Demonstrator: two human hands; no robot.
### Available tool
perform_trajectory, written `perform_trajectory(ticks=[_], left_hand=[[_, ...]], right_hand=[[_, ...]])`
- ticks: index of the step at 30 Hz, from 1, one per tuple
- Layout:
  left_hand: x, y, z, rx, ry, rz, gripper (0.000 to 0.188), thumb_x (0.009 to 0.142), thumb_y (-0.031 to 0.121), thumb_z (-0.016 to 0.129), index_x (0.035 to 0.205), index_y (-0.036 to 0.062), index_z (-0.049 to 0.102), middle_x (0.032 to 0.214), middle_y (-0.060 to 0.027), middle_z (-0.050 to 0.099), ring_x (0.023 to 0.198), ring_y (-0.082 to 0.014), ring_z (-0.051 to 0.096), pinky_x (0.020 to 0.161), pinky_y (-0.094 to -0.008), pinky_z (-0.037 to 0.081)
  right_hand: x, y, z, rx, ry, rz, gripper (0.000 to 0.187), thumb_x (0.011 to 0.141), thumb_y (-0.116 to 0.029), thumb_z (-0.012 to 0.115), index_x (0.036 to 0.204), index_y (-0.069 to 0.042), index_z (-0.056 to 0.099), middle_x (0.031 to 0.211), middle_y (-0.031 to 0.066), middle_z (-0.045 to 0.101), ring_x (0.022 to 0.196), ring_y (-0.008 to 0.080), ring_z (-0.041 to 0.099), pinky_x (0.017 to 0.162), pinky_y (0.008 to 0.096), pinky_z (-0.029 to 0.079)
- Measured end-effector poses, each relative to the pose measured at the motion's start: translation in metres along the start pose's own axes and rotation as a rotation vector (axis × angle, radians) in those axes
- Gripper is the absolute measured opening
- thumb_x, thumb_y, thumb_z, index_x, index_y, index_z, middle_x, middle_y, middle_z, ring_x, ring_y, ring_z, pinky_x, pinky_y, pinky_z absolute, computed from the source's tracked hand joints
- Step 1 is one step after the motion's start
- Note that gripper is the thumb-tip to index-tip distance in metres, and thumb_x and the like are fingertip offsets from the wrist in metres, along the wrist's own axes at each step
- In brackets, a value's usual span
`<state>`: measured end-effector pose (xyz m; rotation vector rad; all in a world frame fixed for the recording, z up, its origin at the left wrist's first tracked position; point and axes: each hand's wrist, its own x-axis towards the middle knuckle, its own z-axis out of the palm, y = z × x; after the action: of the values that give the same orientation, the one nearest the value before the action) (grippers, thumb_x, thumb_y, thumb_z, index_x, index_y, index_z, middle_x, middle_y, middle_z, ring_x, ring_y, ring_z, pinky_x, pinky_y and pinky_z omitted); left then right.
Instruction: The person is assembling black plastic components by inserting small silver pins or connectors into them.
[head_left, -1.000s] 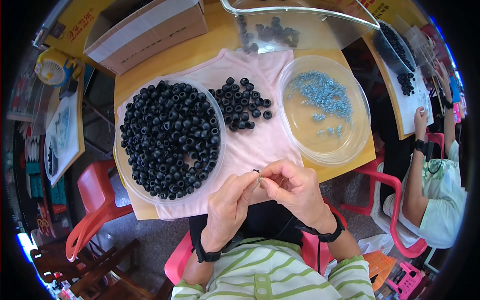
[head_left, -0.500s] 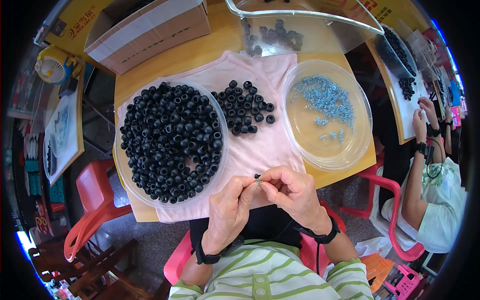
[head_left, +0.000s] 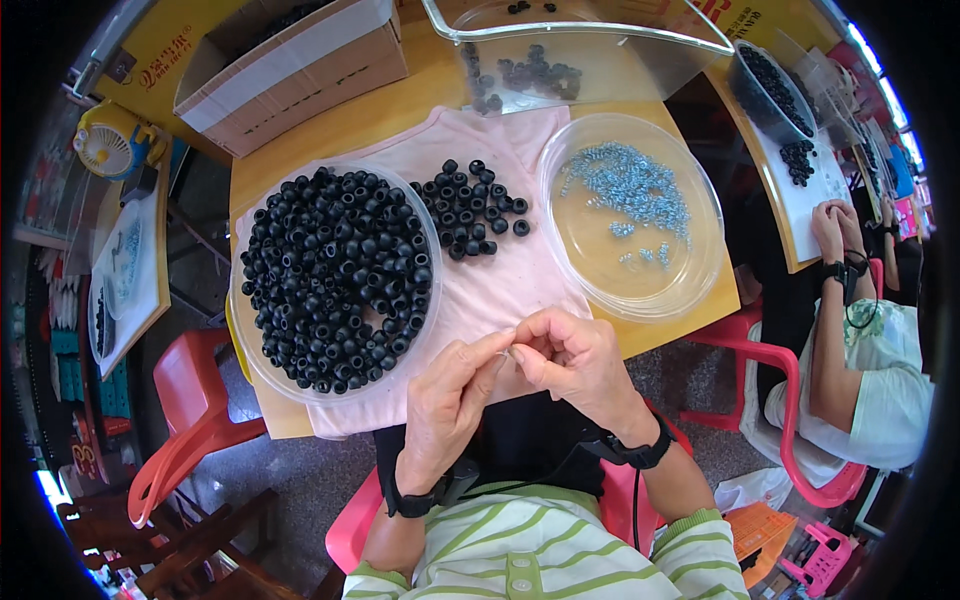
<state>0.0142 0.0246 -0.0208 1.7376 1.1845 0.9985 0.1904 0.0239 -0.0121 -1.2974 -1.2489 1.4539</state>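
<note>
My left hand (head_left: 453, 398) and my right hand (head_left: 578, 368) meet fingertip to fingertip above the near edge of the pink cloth (head_left: 490, 300). Both are closed in a pinch. Only a tiny pale glint and a dark speck show between the fingers, too small and covered to name. Left of the hands, a round clear tub (head_left: 437, 290) is heaped with black hollow bead-like caps (head_left: 335, 260). A loose cluster of the same black caps (head_left: 470, 205) lies on the cloth beside it. To the right, a shallow clear round tub (head_left: 690, 290) holds small light-blue coiled pieces (head_left: 630, 185).
A cardboard box (head_left: 300, 80) and a clear bin (head_left: 600, 70) with more black caps stand at the table's back. Red chairs (head_left: 195, 390) flank the table. On the right, another person's hands (head_left: 838, 230) are at a neighbouring table, near a tub (head_left: 770, 95) of black pieces.
The black piece and shiny bit that showed between my fingertips are now mostly covered by my fingers. The view has shifted slightly. The neighbour's hands have lowered and come together.
</note>
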Motion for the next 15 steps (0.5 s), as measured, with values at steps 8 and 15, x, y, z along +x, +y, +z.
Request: perform_trajectory(ticks=[8,15], left_hand=[[-0.0036,-0.0008,0.0025,-0.038,0.068,-0.017,0.015,0.089,0.006,0.065,0.103,0.0008,0.066,0.086,-0.0093,0.066,0.071,-0.0164,0.062,0.065,-0.0266,0.048],[-0.0025,0.0046,-0.0014,-0.049,0.058,-0.114,0.014,0.093,0.013,0.063,0.096,-0.0008,0.064,0.079,-0.0093,0.065,0.069,-0.0160,0.061,0.064,-0.0273,0.047]], right_hand=[[-0.0001,0.0020,-0.0037,0.007,-0.064,-0.003,0.014,0.091,-0.014,0.065,0.096,-0.001,0.063,0.074,0.0001,0.064,0.060,0.0029,0.056,0.048,0.0184,0.045],[-0.0031,0.0002,0.0001,0.027,-0.028,-0.021,0.014,0.089,-0.012,0.067,0.095,-0.001,0.063,0.075,-0.0003,0.064,0.063,0.0026,0.057,0.052,0.0183,0.046]])
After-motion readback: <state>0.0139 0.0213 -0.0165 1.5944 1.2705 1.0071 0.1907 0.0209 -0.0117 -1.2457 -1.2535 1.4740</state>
